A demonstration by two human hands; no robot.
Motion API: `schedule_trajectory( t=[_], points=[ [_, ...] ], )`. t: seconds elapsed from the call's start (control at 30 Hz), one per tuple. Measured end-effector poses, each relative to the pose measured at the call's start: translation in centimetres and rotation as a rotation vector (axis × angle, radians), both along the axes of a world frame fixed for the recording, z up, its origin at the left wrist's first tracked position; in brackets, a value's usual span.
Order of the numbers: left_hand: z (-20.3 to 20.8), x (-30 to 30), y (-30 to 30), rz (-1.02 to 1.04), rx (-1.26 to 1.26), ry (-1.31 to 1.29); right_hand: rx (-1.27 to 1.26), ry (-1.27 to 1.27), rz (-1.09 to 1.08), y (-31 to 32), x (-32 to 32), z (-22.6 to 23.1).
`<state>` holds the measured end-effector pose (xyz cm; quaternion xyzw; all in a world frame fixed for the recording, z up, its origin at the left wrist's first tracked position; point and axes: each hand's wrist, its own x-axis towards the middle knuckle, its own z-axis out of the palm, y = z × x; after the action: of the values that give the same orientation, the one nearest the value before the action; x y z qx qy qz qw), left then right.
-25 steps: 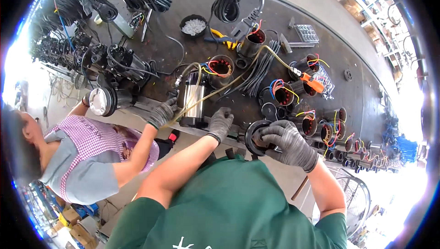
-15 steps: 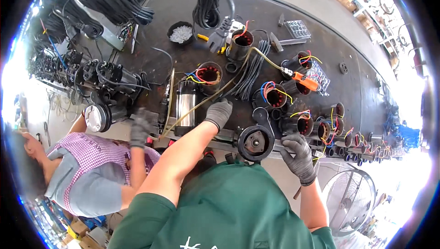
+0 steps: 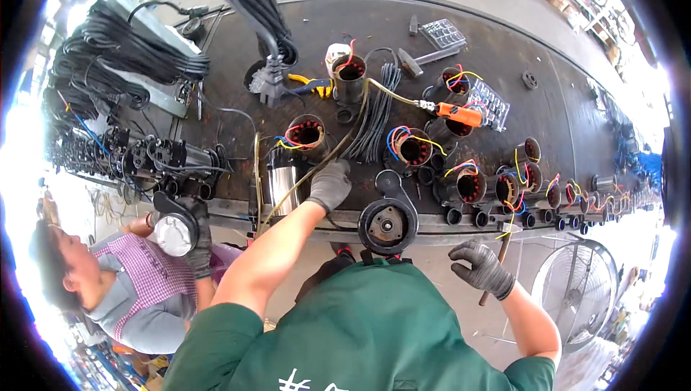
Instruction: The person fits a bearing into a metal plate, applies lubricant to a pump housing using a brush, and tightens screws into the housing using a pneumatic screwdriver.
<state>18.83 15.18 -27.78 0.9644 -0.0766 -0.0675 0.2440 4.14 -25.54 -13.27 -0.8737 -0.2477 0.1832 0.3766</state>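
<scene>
My left hand [image 3: 331, 185], in a grey glove, rests on the bench beside a shiny silver motor cylinder [image 3: 285, 178]. Its fingers are curled in, and what they may hold is hidden. A thin dark cable lies just below it. At the bench's near edge, between my hands, stands a black round motor part [image 3: 389, 225] with a metal centre and a rounded arm on top. My right hand [image 3: 484, 268], also gloved, hovers off the bench edge, empty, fingers bent and apart from the thumb. A wire-filled stator housing [image 3: 306, 135] stands behind the cylinder.
Several stator housings [image 3: 471, 186] with coloured wires line the right side. An orange-handled air tool [image 3: 459, 114], a hammer [image 3: 432, 58] and yellow-handled pliers [image 3: 311, 85] lie farther back. A black cable bundle [image 3: 248, 2] hangs overhead. At left a co-worker [image 3: 144, 276] handles a round part.
My right hand has drawn away from the round motor part, down and outward. My left hand stays by the silver cylinder. The co-worker now holds a round part; the view has shifted.
</scene>
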Motion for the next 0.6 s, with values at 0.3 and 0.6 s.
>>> schedule_trajectory(
  t=[0.3,0.6],
  points=[
    [-4.7,-2.1,1.1,0.881,-1.608,0.737,0.169,0.158,-0.309,4.8,0.9,-2.2],
    [-7.8,0.3,-3.4,0.453,0.232,0.129,0.491,0.381,-0.717,7.5,-0.8,-3.0]
  ],
)
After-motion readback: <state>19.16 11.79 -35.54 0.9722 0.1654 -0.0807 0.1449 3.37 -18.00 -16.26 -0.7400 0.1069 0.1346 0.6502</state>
